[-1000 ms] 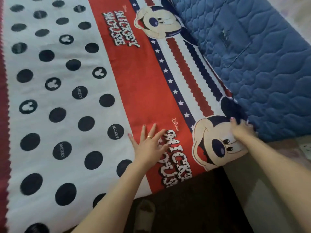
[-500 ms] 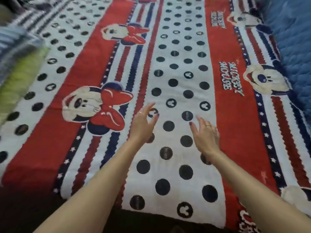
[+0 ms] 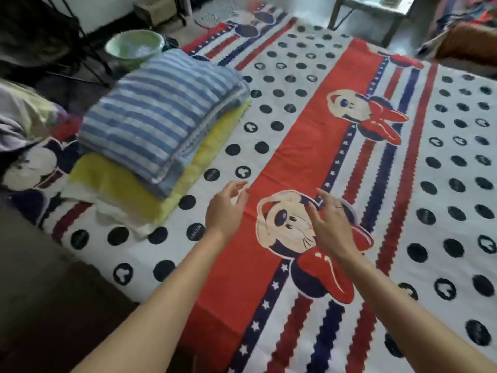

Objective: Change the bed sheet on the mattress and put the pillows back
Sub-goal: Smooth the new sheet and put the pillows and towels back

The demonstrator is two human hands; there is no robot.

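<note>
A red, white and blue cartoon-mouse bed sheet (image 3: 293, 146) with black dots lies spread flat over the mattress. On its left part sits a stack: a blue-and-white striped folded blanket (image 3: 158, 114) on top of a yellow pillow (image 3: 121, 184). My left hand (image 3: 226, 211) hovers above the sheet just right of the stack, fingers loosely spread, holding nothing. My right hand (image 3: 330, 224), with a ring, hovers over the printed mouse face, fingers relaxed and empty.
A green basin (image 3: 134, 47) stands on the floor beyond the stack, beside a dark metal frame (image 3: 88, 49). A small table (image 3: 368, 12) stands past the far end. Crumpled cloth (image 3: 21, 117) lies at the left edge, an orange-brown cushion (image 3: 468, 44) at far right.
My view swung left across the bed, away from the blue quilt corner. Both hands lifted off the sheet and moved left with it; the stacked blanket and pillow came into view.
</note>
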